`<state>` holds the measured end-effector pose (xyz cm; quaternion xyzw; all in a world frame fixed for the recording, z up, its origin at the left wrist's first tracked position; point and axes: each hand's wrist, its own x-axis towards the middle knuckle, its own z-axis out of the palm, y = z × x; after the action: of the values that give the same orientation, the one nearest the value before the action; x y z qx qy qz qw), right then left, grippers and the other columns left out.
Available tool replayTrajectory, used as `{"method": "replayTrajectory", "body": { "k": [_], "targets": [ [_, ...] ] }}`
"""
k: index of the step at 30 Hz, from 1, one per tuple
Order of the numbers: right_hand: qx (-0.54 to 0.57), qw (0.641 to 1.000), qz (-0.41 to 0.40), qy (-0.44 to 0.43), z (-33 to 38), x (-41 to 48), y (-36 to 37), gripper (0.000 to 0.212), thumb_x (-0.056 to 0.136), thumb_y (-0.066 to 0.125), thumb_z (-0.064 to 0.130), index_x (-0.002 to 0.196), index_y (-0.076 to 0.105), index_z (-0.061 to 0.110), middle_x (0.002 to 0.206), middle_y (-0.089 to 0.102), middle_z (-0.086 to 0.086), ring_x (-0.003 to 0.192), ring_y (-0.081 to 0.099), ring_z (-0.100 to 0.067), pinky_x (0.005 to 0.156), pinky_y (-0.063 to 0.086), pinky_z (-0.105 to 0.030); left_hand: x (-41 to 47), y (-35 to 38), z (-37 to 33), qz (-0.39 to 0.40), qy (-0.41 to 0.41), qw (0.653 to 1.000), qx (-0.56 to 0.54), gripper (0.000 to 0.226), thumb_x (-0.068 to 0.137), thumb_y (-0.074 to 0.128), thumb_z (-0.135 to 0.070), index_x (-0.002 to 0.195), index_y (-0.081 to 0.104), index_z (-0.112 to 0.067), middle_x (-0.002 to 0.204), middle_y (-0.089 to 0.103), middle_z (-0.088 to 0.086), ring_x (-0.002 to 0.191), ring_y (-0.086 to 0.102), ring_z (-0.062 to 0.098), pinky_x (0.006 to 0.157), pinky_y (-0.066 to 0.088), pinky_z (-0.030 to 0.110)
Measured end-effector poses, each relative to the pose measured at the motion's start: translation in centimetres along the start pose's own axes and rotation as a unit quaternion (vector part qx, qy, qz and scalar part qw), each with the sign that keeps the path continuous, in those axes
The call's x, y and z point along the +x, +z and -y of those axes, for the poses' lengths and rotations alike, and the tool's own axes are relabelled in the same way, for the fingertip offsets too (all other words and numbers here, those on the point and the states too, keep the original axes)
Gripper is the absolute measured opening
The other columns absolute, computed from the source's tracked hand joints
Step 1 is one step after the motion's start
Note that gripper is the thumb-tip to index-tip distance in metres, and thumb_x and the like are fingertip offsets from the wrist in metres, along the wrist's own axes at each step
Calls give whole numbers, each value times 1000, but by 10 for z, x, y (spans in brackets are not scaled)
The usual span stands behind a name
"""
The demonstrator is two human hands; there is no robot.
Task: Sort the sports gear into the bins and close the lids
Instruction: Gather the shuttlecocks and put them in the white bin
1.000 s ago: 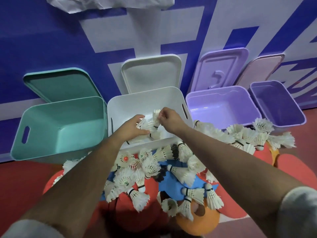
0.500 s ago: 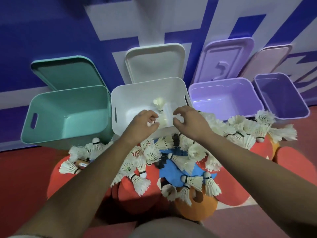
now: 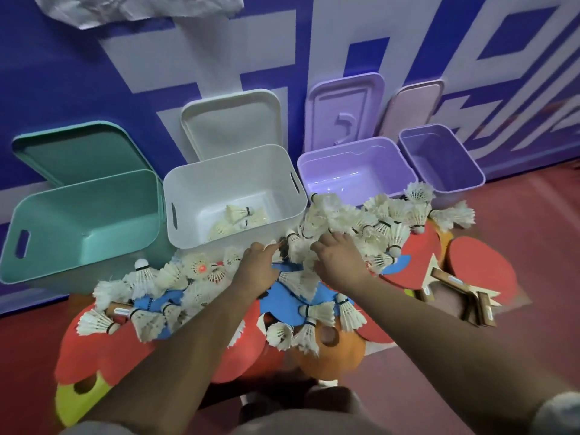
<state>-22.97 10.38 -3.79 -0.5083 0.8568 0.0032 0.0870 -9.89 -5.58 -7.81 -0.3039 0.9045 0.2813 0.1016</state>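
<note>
Several white feather shuttlecocks (image 3: pixel 342 218) lie heaped on the floor over red, blue and orange table-tennis paddles (image 3: pixel 483 268). The white bin (image 3: pixel 188 196) stands just behind the heap with a few shuttlecocks (image 3: pixel 238 215) on its bottom. My left hand (image 3: pixel 260 265) is down in the heap in front of that bin, fingers curled round shuttlecocks. My right hand (image 3: pixel 337 259) is beside it, fingers bent into the feathers, closing on more shuttlecocks.
A teal bin (image 3: pixel 94 215) stands left of the white one; a lilac bin (image 3: pixel 351 171) and a darker purple bin (image 3: pixel 439 158) stand to the right. All four lids lean open against the blue and white wall. Wooden paddle handles (image 3: pixel 464 296) lie at the right.
A second ago both hands held shuttlecocks over the white bin and dropped them in. Since then they have pulled back and come down into the heap on the floor.
</note>
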Motion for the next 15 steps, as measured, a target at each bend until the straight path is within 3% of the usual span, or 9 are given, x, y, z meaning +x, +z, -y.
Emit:
{"method": "replayTrajectory", "body": {
  "k": [3,6,8,12,15],
  "targets": [
    [-64,998,-4,-13,5,2,4,28,66,76,18,93,67,13,88,60,-10,84,57,-33,78,46,-43,2,9,-2,13,-23,997,73,55,86,56,-8,139,45,-16,140,31,16,126,38,35,100,43,40],
    [-71,997,-11,-15,8,8,5,33,63,76,13,94,64,13,91,59,-12,88,56,-34,80,46,-43,5,15,1,-22,-55,993,102,45,87,55,-7,131,49,-11,132,31,17,122,36,33,91,48,40],
    [-70,997,-22,-18,8,11,7,29,68,70,9,96,63,12,96,59,-12,93,55,-35,83,44,-43,7,17,7,-44,-57,988,135,40,90,57,-21,128,51,-12,121,40,16,114,40,31,90,45,38],
    [6,996,-83,-23,4,16,9,21,63,67,1,80,60,11,78,57,-7,77,53,-30,67,40,-36,7,6,14,-2,-31,978,205,54,84,66,-49,121,48,-14,112,51,14,105,50,32,87,44,40],
    [90,989,-121,-12,-4,20,3,12,75,62,4,80,58,14,77,60,-3,78,51,-28,67,36,-35,-1,-6,18,21,-17,972,234,37,86,65,-24,117,47,-13,107,52,14,99,54,32,77,48,40]
  ]
}}
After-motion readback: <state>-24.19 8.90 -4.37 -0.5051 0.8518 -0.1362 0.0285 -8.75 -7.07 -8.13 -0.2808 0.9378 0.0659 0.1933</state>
